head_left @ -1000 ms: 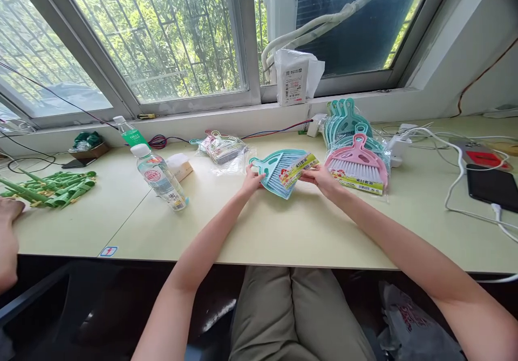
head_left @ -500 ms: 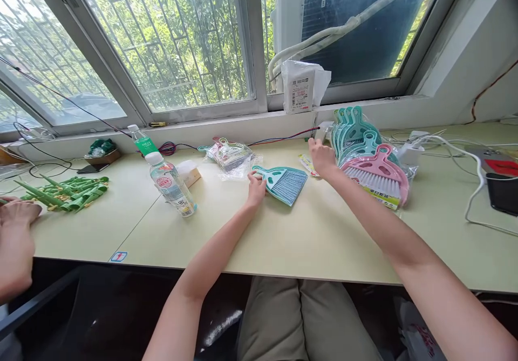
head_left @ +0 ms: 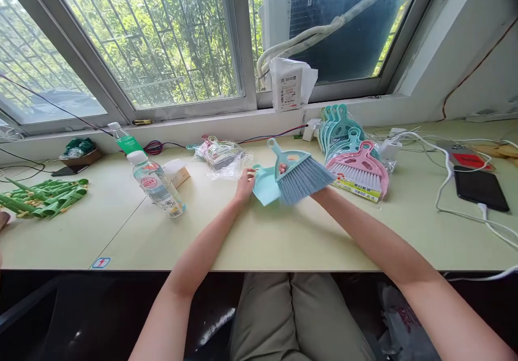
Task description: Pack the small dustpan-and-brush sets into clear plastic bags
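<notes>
My left hand (head_left: 244,185) pinches the handle end of a light teal dustpan (head_left: 265,186) lying on the table. Just above and to the right of it, a teal hand brush (head_left: 305,175) with grey-blue bristles is held tilted. My right hand (head_left: 282,168) grips this brush from behind; only some fingertips show through, and the rest is hidden by the bristles. The brush covers part of the dustpan's right side. Close to my right forearm lies a row of bagged dustpan sets, teal ones (head_left: 342,125) behind and a pink one (head_left: 361,168) in front.
Left of my left hand stand two plastic bottles, one (head_left: 157,185) in front. Bagged small items (head_left: 222,155) lie behind. Green stalks (head_left: 48,196) are at far left, beside part of another person's hand (head_left: 3,219). A phone (head_left: 480,188) and white cables (head_left: 441,188) lie right.
My right hand has come left from beside the bagged sets and now holds the brush, lifted off the dustpan. My left hand stays at the dustpan. The view has turned slightly right.
</notes>
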### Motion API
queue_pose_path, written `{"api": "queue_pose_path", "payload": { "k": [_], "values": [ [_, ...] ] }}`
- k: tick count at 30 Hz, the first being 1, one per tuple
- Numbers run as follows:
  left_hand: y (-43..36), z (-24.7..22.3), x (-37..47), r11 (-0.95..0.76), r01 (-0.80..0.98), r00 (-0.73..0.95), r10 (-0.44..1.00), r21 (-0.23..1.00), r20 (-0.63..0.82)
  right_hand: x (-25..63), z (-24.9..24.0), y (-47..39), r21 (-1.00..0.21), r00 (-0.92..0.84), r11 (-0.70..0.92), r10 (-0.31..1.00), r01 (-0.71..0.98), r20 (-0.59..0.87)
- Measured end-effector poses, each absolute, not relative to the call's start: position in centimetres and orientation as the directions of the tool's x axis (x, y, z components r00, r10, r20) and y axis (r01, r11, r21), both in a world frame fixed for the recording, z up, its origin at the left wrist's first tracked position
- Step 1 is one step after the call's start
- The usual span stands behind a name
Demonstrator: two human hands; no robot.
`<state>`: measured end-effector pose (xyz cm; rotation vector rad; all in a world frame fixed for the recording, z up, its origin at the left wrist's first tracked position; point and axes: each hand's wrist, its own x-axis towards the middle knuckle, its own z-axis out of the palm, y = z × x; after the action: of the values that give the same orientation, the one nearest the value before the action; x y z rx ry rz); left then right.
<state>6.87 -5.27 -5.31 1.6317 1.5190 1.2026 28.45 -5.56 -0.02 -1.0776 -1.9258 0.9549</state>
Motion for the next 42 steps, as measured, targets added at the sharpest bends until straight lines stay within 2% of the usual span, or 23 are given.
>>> {"api": "queue_pose_path", "payload": {
  "k": [1, 3, 5, 7, 10, 12, 14, 19, 22, 27, 30, 32, 35, 37, 40, 42],
  "values": [
    [-4.9, -5.1, 6.1, -0.16, 0.516, -0.057, 0.974, 0.841, 0.22, 29.5, 0.9, -5.6, -0.85, -0.4, 0.416, 0.874, 0.322, 0.277],
    [-4.5, -4.5, 4.6, -0.158, 0.706, -0.029, 0.968, 0.691, 0.251, 31.2, 2.0, -5.5, -0.786, -0.324, 0.482, 0.869, 0.387, 0.373],
    [-4.4, -4.0, 3.5, -0.137, 0.841, 0.0, 0.967, 0.523, 0.253, 32.3, 1.8, -5.3, -0.661, -0.219, 0.444, 0.891, 0.605, 0.399],
    [-4.6, -3.6, 2.9, -0.109, 0.904, 0.011, 0.972, 0.412, 0.235, 32.8, 0.5, -5.0, -0.462, -0.174, 0.307, 0.935, 0.832, 0.308],
    [-4.8, -3.2, 2.5, -0.073, 0.929, -0.005, 0.978, 0.363, 0.209, 32.9, -2.1, -4.5, -0.17, -0.158, 0.187, 0.973, 0.968, 0.168],
    [-4.8, -3.0, 2.2, -0.05, 0.929, -0.028, 0.979, 0.367, 0.203, 32.7, -3.1, -4.3, -0.091, -0.117, 0.137, 0.973, 0.986, 0.197],
    [-4.8, -2.8, 1.9, -0.042, 0.935, -0.036, 0.976, 0.352, 0.213, 32.5, -3.4, -4.2, -0.08, -0.066, 0.085, 0.974, 0.993, 0.217],
    [-4.6, -2.5, 1.1, -0.033, 0.972, -0.014, 0.98, 0.235, 0.196, 31.5, -3.0, -4.3, -0.066, -0.018, 0.026, 0.994, 0.998, 0.112],
    [-4.8, -2.1, 1.4, -0.034, 0.981, 0.005, 0.989, 0.191, 0.149, 31.3, -2.7, -4.4, -0.084, -0.036, 0.037, 0.999, 0.996, 0.016],
    [-6.1, -1.0, 3.0, -0.165, 0.974, 0.162, 0.986, 0.154, 0.032, 32.5, -2.0, -4.3, -0.051, -0.114, 0.11, 0.989, 0.993, -0.091],
    [-6.8, -0.6, 3.6, -0.196, 0.966, 0.199, 0.98, 0.169, -0.002, 33.9, -0.8, -4.2, -0.082, -0.09, 0.085, 0.993, 0.993, -0.071],
    [-7.0, -0.7, 4.1, -0.193, 0.96, 0.201, 0.98, 0.204, -0.018, 34.6, 0.4, -4.3, -0.176, -0.055, 0.059, 0.998, 0.983, 0.028],
    [-7.4, -1.5, 5.6, -0.181, 0.943, 0.192, 0.981, 0.28, -0.012, 34.2, 1.6, -5.0, -0.313, -0.135, 0.208, 0.961, 0.927, 0.241],
    [-8.0, -2.2, 7.2, -0.237, 0.904, 0.249, 0.968, 0.357, 0.012, 32.7, 1.1, -5.6, -0.278, -0.278, 0.365, 0.911, 0.888, 0.306],
    [-9.1, -2.9, 9.4, -0.463, 0.766, 0.478, 0.874, 0.446, 0.085, 29.7, -1.1, -6.1, -0.161, -0.442, 0.479, 0.869, 0.863, 0.222],
    [-9.6, -2.8, 9.9, -0.579, 0.698, 0.574, 0.804, 0.422, 0.155, 28.3, -2.6, -5.9, -0.131, -0.505, 0.526, 0.848, 0.841, 0.163]
  ]
}}
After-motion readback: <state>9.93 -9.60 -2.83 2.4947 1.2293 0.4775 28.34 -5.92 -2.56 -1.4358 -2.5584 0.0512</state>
